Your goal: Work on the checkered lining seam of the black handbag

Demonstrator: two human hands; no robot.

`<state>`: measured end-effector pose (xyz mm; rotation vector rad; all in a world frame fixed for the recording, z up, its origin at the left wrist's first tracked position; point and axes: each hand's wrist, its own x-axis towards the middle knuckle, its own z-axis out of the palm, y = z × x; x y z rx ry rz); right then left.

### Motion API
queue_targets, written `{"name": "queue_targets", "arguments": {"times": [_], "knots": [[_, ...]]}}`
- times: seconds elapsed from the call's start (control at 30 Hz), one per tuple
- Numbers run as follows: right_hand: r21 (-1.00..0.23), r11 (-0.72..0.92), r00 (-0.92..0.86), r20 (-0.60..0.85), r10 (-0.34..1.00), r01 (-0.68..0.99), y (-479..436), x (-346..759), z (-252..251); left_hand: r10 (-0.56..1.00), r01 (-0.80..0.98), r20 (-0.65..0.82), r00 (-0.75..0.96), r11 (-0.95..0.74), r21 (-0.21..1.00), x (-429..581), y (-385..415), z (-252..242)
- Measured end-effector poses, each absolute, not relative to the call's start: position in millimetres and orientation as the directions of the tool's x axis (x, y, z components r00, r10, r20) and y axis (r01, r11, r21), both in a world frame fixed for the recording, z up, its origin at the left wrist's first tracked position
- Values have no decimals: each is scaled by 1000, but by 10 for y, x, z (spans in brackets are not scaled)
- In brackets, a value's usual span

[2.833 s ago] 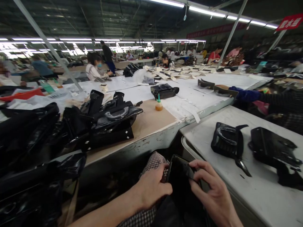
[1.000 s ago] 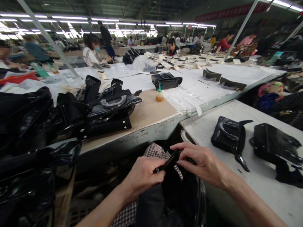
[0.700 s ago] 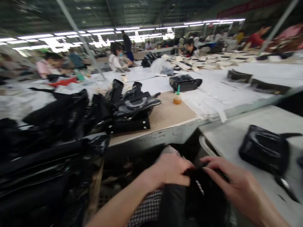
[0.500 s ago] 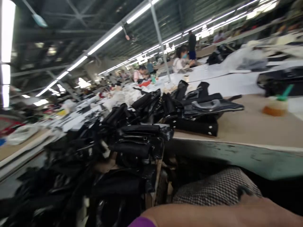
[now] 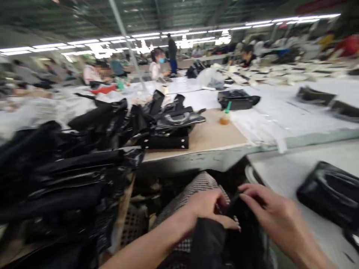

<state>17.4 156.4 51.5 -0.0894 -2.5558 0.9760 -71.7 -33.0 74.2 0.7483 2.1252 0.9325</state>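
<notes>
Low in the head view, both my hands are on a black bag piece [image 5: 238, 239] over my lap. My left hand [image 5: 209, 207] grips its upper edge between thumb and fingers. My right hand [image 5: 269, 209] pinches the same piece a little to the right, fingertips at its top edge. The piece is dark and blurred, so its exact shape is unclear. Houndstooth cloth [image 5: 193, 186] covers my lap behind the left hand. A heap of black bags [image 5: 75, 186] lies to the left.
More black bags [image 5: 168, 127] sit on the tan board ahead, near a small glue bottle [image 5: 224, 117] with a green tip. A finished-looking black handbag [image 5: 331, 190] rests on the grey table at right. Several people work at the far tables, and a pole [image 5: 127, 45] stands ahead.
My view has swung right and levelled. Both hands now show on the black bag piece; before, only one forearm with a purple cuff was visible. The right-hand table has come into view.
</notes>
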Motion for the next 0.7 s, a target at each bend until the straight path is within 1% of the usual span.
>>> {"name": "queue_targets", "arguments": {"times": [0.03,0.07,0.13,0.23,0.3,0.43,0.57,0.7], "knots": [[-653,756,-935,289,204,-36,1566,204,605,686,178,-360,-632,581,794,-727,-357,730],[-664,748,-947,251,200,-18,1564,203,671,666,191,-346,-661,595,781,-723,-378,705],[-700,714,-961,215,176,-26,1577,174,747,646,282,-251,-721,604,745,-663,-401,649],[-756,647,-972,214,100,-100,1664,198,778,615,381,-78,-785,578,721,-517,-407,587],[-781,610,-972,224,66,-138,1740,254,762,614,436,12,-789,545,716,-451,-394,545],[-770,618,-958,272,94,-158,1837,341,696,646,533,156,-747,443,721,-424,-358,422],[-765,625,-943,302,136,-155,1841,381,656,663,565,219,-716,365,740,-429,-337,331],[-757,629,-931,336,144,-176,1823,415,663,678,557,195,-709,369,744,-464,-323,387]]}}
